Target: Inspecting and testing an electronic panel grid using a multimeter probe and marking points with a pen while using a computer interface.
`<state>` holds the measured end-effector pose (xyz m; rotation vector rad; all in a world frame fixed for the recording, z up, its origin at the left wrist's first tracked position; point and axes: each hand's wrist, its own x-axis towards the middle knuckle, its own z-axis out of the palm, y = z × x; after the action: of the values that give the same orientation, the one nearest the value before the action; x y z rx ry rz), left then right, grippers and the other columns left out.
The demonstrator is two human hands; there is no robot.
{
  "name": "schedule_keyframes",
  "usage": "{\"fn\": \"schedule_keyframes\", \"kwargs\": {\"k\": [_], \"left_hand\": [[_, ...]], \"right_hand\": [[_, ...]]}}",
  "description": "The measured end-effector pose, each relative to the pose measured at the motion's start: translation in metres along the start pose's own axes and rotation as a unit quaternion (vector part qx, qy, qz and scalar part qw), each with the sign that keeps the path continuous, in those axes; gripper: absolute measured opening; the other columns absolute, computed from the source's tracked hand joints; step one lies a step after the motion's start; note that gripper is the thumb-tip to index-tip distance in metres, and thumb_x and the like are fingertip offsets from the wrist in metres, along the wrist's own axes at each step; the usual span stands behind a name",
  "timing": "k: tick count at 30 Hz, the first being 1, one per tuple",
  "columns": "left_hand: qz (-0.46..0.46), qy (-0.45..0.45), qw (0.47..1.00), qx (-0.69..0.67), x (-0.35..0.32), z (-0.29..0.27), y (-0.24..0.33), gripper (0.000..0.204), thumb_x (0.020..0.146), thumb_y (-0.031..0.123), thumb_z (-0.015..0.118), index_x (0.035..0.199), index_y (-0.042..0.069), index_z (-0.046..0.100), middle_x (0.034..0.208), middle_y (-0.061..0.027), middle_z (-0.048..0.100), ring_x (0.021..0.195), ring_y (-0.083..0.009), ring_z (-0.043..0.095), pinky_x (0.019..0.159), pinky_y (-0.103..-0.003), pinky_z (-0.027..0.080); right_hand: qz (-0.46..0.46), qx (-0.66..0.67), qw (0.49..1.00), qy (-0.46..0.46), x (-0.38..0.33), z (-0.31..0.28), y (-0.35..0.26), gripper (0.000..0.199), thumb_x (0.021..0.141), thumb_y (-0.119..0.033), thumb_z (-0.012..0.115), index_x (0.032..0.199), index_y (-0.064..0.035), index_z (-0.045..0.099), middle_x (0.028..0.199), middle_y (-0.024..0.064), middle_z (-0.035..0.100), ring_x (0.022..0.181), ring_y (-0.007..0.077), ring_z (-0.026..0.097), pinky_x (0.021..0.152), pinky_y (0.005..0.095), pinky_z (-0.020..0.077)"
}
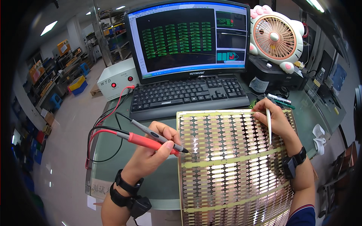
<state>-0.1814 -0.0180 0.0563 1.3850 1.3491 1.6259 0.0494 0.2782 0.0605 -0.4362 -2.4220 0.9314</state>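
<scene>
A large circuit board panel, copper-coloured with pale yellow strips and rows of small repeated pieces, lies on the table below the keyboard. My left hand is closed around two test probes: a red probe and a grey probe. Their tips point right, at the panel's left part; whether both touch it I cannot tell. At the panel's upper right, my right hand is closed on a slim white stick, which points down over the panel. Black straps with small boxes circle both wrists.
Behind the panel are a black keyboard and a monitor showing green rows. A white box with red sockets stands left, with the red probe lead running to it. A fan sits on a black printer. Marker pens lie right.
</scene>
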Motion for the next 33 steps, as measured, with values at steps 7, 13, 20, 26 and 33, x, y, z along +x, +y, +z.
{"fn": "schedule_keyframes", "kwargs": {"k": [7,13,20,26,33], "left_hand": [[-0.003,-0.003,1.0,0.003,0.0,0.001,-0.002,0.014,0.091,0.008,0.048,0.099,0.005,0.037,0.099,-0.0106,0.053,0.09,-0.0129,0.055,0.082,-0.031,0.047],[0.005,0.0,1.0,0.0,0.003,0.001,-0.004,0.012,0.092,0.009,0.047,0.097,0.005,0.037,0.098,-0.0095,0.054,0.089,-0.012,0.055,0.081,-0.029,0.047],[-0.003,0.006,1.0,0.011,0.004,0.0,-0.008,0.013,0.091,0.009,0.045,0.097,0.007,0.035,0.095,-0.0118,0.054,0.088,-0.0143,0.056,0.079,-0.031,0.049],[0.013,-0.008,1.0,-0.007,0.001,-0.004,-0.009,0.012,0.092,0.009,0.045,0.097,0.006,0.035,0.096,-0.0112,0.054,0.086,-0.0132,0.055,0.075,-0.03,0.05],[0.037,0.0,0.999,0.003,-0.002,-0.003,-0.009,0.009,0.093,0.01,0.045,0.097,0.005,0.039,0.096,-0.008,0.054,0.084,-0.0101,0.056,0.073,-0.027,0.049]], "right_hand": [[0.006,0.01,1.0,0.002,-0.001,0.001,-0.001,0.017,0.088,-0.012,0.064,0.098,-0.0004,0.056,0.092,0.0071,0.063,0.082,0.0118,0.06,0.074,0.0263,0.049],[-0.028,-0.043,0.999,0.008,-0.001,0.0,0.004,0.017,0.088,-0.012,0.064,0.098,-0.0005,0.056,0.091,0.0065,0.063,0.082,0.0115,0.06,0.073,0.026,0.0487],[-0.013,0.026,0.999,0.033,-0.001,0.003,0.01,0.016,0.086,-0.011,0.065,0.094,0.0002,0.058,0.079,0.006,0.063,0.075,0.0132,0.063,0.068,0.0269,0.0488],[0.013,0.059,0.998,0.024,0.0,-0.001,-0.006,0.018,0.088,-0.011,0.064,0.099,0.0007,0.057,0.089,0.0069,0.063,0.082,0.0129,0.062,0.074,0.0275,0.0492],[-0.126,-0.011,0.992,-0.025,0.019,0.021,-0.094,0.015,0.087,-0.013,0.064,0.095,-0.0003,0.061,0.09,0.0108,0.065,0.087,0.0196,0.064,0.075,0.031,0.0483]]}}
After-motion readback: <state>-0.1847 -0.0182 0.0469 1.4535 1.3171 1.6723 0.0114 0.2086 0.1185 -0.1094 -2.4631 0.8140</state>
